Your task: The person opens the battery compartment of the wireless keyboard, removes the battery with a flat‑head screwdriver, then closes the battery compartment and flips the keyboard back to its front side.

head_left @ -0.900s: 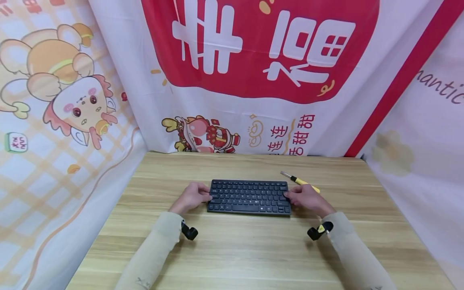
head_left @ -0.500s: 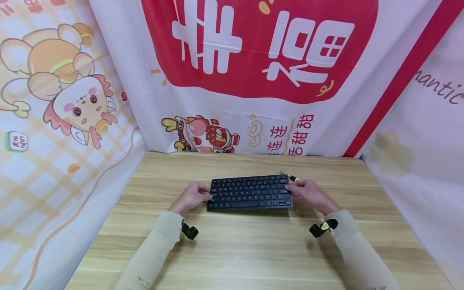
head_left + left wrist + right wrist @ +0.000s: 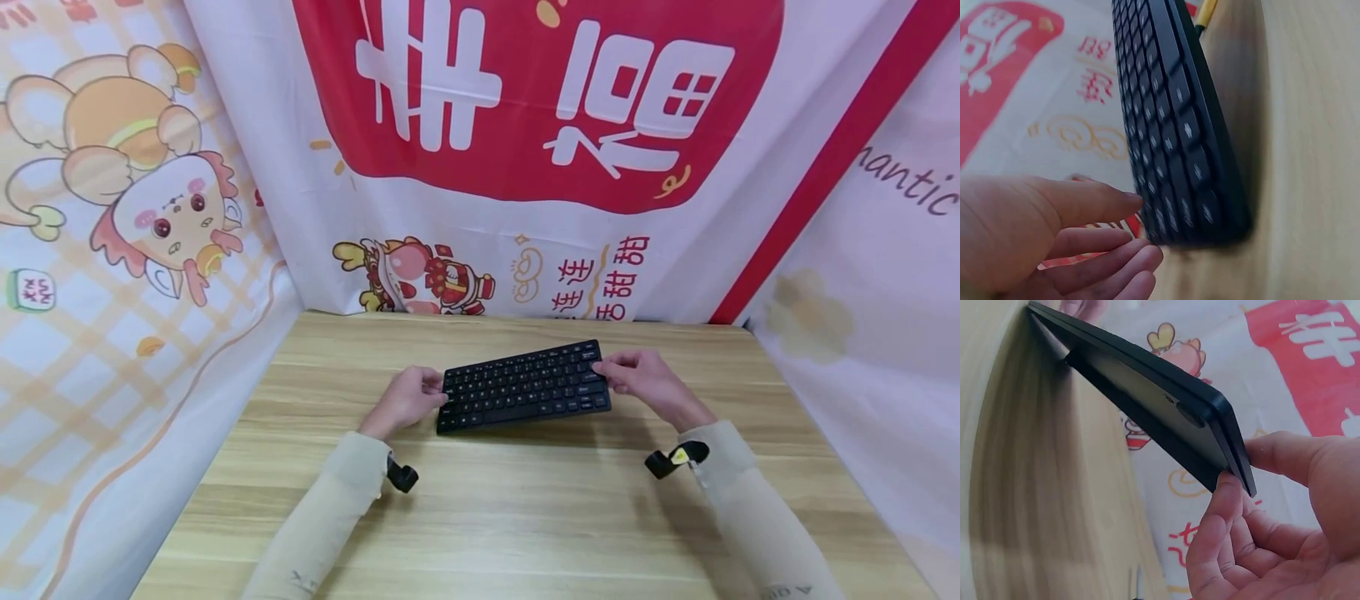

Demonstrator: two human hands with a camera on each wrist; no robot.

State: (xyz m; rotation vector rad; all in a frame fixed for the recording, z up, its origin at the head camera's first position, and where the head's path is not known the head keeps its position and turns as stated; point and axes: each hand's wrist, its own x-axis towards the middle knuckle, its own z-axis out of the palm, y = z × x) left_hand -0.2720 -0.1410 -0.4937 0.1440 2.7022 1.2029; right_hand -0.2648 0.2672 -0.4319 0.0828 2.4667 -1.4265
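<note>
A black keyboard is tilted above the wooden table, its right end raised higher than its left. My left hand pinches the left end, thumb over the edge keys; in the left wrist view the fingers lie at the short edge. At the other end my right hand grips the right edge between thumb and fingers. The keyboard's underside shows in the right wrist view. A yellow-handled tool lies beyond the keyboard in the left wrist view; in the head view it is hidden.
The wood-grain table stretches in front of the keyboard, with the forearms over it. Behind it hangs a printed white and red cloth. More patterned cloth borders the left side and the right.
Lying flat at first, the keyboard has been lifted, right end first and highest. My right hand has risen with it, and the left has moved slightly up. The yellow-handled tool has become covered.
</note>
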